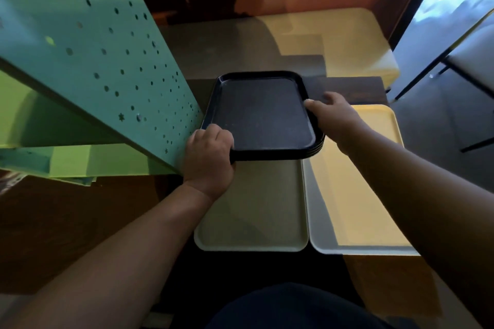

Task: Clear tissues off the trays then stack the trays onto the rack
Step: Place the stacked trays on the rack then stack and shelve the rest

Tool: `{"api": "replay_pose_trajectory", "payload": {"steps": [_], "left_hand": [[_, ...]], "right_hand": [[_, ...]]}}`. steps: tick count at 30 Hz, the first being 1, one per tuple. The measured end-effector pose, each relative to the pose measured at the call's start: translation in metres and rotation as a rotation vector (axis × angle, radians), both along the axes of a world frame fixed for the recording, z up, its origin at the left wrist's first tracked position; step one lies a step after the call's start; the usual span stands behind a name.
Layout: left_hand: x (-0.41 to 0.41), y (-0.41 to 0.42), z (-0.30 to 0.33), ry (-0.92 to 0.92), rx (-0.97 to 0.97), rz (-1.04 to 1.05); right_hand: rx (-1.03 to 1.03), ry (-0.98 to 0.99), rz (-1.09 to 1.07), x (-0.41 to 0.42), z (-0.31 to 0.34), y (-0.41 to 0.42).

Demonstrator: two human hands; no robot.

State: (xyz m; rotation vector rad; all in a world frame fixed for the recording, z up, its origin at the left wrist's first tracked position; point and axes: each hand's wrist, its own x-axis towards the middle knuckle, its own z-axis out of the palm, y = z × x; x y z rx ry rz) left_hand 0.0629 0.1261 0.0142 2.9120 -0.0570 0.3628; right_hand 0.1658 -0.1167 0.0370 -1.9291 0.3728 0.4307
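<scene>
The stack of black trays (263, 115) — matte, rounded corners, rims nested — is held level above two pale trays (254, 208), left hand (209, 160) and right hand (332, 115) each gripping an edge.

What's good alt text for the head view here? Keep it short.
A person holds a stack of black trays by its two sides, left hand and right hand, above two pale trays lying side by side. A green perforated panel stands at left.
</scene>
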Motion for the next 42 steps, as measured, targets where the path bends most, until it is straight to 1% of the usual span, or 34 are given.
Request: {"api": "replay_pose_trajectory", "payload": {"steps": [1, 2, 3, 4, 5, 6, 7, 9, 11, 12, 15, 19, 21, 25, 28, 31, 35, 38, 42], "left_hand": [[0.002, -0.002, 0.005, -0.012, -0.024, -0.002], [0.005, -0.004, 0.011, -0.023, -0.052, -0.005], [0.008, -0.006, 0.018, -0.032, -0.080, -0.007], [0.012, -0.007, 0.026, -0.039, -0.104, -0.011], [0.017, -0.009, 0.034, -0.048, -0.122, -0.019], [0.022, -0.009, 0.041, -0.054, -0.135, -0.028], [0.026, -0.011, 0.047, -0.055, -0.140, -0.035], [0.034, -0.012, 0.058, -0.052, -0.125, -0.049], [0.043, -0.011, 0.070, -0.066, -0.117, -0.040], [0.049, -0.011, 0.078, -0.074, -0.130, -0.020], [0.066, -0.014, 0.113, -0.095, -0.218, 0.021], [0.075, -0.016, 0.157, -0.120, -0.271, -0.051], [0.072, -0.016, 0.177, -0.162, -0.237, -0.061], [0.056, -0.023, 0.217, -0.263, -0.093, -0.077], [0.039, -0.024, 0.249, -0.273, -0.075, -0.136], [0.018, -0.020, 0.284, -0.231, -0.061, -0.222], [-0.013, -0.008, 0.335, -0.105, 0.022, -0.379], [-0.038, 0.007, 0.368, -0.028, 0.060, -0.400], [-0.069, 0.040, 0.404, 0.034, 0.055, -0.417]], "right_hand": [[-0.002, -0.076, 0.086, -0.009, 0.010, 0.000], [-0.033, -0.158, 0.230, -0.020, 0.021, 0.001], [-0.167, -0.242, 0.423, -0.030, 0.029, 0.003], [-0.409, -0.341, 0.602, -0.040, 0.038, 0.007], [-0.649, -0.466, 0.736, -0.045, 0.040, 0.010], [-0.840, -0.578, 0.827, -0.047, 0.041, 0.015], [-0.961, -0.644, 0.876, -0.046, 0.042, 0.019], [-1.038, -0.780, 0.862, -0.034, 0.044, 0.025], [-1.047, -0.913, 0.810, -0.018, 0.052, 0.030], [-1.046, -0.934, 0.790, -0.008, 0.060, 0.031], [-1.010, -0.937, 0.695, 0.015, 0.103, 0.035], [-0.940, -0.902, 0.669, 0.021, 0.158, 0.024], [-0.889, -0.910, 0.672, 0.007, 0.180, 0.019], [-0.778, -0.942, 0.635, -0.020, 0.224, 0.018], [-0.743, -0.957, 0.603, -0.043, 0.257, 0.012], [-0.734, -0.942, 0.626, -0.066, 0.290, 0.013], [-0.761, -0.903, 0.717, -0.104, 0.336, 0.027], [-0.809, -0.895, 0.774, -0.133, 0.369, 0.045], [-0.758, -0.859, 0.801, -0.169, 0.406, 0.078]]}}
